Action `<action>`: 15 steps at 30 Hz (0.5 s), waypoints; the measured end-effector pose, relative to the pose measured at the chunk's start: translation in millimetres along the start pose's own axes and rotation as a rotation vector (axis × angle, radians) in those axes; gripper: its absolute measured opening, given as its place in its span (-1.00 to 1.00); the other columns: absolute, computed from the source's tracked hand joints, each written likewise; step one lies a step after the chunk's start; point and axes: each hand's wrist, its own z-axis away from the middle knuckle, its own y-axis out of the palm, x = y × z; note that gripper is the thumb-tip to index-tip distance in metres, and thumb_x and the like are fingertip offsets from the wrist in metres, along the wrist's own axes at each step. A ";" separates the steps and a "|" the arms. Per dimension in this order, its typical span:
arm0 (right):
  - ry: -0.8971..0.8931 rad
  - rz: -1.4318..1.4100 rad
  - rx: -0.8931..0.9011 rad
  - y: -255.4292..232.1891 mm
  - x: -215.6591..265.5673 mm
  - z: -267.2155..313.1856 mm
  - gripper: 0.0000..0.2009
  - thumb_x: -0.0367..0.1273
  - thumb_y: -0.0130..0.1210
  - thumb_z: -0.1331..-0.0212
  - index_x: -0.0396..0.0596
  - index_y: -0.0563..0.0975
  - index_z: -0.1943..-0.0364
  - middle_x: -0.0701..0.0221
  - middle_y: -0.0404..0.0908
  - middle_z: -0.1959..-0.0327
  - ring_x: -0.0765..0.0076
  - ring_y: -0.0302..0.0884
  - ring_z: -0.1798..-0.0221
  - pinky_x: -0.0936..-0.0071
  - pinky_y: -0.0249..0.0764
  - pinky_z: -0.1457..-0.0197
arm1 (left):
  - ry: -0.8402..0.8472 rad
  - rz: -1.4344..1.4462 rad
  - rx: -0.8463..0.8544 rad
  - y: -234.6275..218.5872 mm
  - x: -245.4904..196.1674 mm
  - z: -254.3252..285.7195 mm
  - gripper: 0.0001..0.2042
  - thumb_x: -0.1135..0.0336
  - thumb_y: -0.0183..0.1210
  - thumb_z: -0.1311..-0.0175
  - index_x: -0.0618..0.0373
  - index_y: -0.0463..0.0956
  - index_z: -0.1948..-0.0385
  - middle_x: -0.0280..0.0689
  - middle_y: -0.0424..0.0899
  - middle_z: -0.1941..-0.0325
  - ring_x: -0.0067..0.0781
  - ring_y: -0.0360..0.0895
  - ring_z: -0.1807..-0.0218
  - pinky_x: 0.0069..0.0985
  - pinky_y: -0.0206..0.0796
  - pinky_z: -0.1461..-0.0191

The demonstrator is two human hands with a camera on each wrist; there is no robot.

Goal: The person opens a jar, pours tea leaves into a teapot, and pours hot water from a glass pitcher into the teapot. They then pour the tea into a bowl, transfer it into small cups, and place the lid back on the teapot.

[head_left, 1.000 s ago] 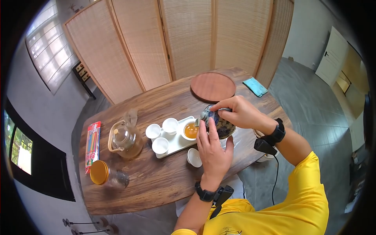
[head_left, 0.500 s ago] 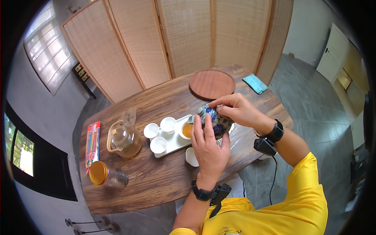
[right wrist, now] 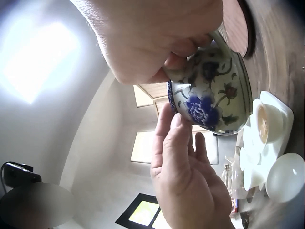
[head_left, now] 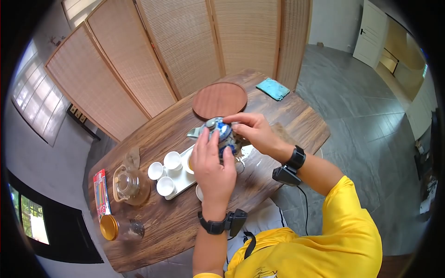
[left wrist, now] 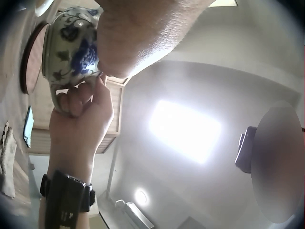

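A blue-and-white teapot (head_left: 228,149) with painted flowers is held above the table, its spout (head_left: 193,133) pointing left. My right hand (head_left: 259,132) grips its handle, fingers hooked through it in the left wrist view. My left hand (head_left: 214,173) rests its extended fingers against the lid; in the right wrist view these fingers (right wrist: 164,129) reach the lid's edge. Below and left lies a white tray (head_left: 184,185) with several white cups (head_left: 173,160). One cup (right wrist: 263,124) holds amber tea and is partly hidden by my left hand in the head view. Another white cup (right wrist: 286,177) stands beside the tray.
A round wooden tray (head_left: 220,99) lies beyond the teapot, a turquoise cloth (head_left: 273,88) at the far right. On the left stand a glass kettle (head_left: 132,187), a gold-lidded jar (head_left: 121,228) and a red packet (head_left: 101,192). Water spots wet the table (head_left: 245,153) beside the teapot.
The teapot has moved away from the tea cup toward the round wooden tray and tipped back from its pouring tilt. Both hands move with it. The head view has turned right.
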 end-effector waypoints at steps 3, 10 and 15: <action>0.020 0.008 -0.141 -12.4 -15.4 19.5 -0.71 -0.51 0.11 -0.42 -0.30 0.68 -0.13 0.38 0.78 0.02 0.62 0.64 0.03 0.58 0.59 -0.04 | 0.051 -0.028 -0.005 24.1 -6.8 1.2 -0.56 0.40 0.29 -0.26 0.23 0.61 -0.21 0.07 0.58 -0.37 0.17 0.51 -0.39 -0.04 0.30 -0.49; 0.014 -0.005 -0.318 -30.8 -76.5 48.5 -0.67 -0.53 0.12 -0.40 -0.25 0.61 -0.21 0.46 0.71 0.10 0.67 0.55 0.17 0.61 0.52 0.09 | 0.014 -0.098 0.113 76.7 -8.4 25.1 -0.49 0.28 0.27 -0.32 0.32 0.51 -0.28 0.13 0.46 -0.46 0.19 0.34 -0.50 0.04 0.19 -0.54; -0.092 0.019 -0.403 -22.4 -96.4 47.6 -0.67 -0.55 0.15 -0.37 -0.22 0.61 -0.19 0.59 0.60 0.25 0.75 0.42 0.27 0.66 0.42 0.21 | -0.004 -0.115 0.122 90.2 -4.9 32.5 -0.48 0.28 0.27 -0.32 0.31 0.51 -0.29 0.12 0.46 -0.46 0.18 0.32 -0.51 0.04 0.18 -0.55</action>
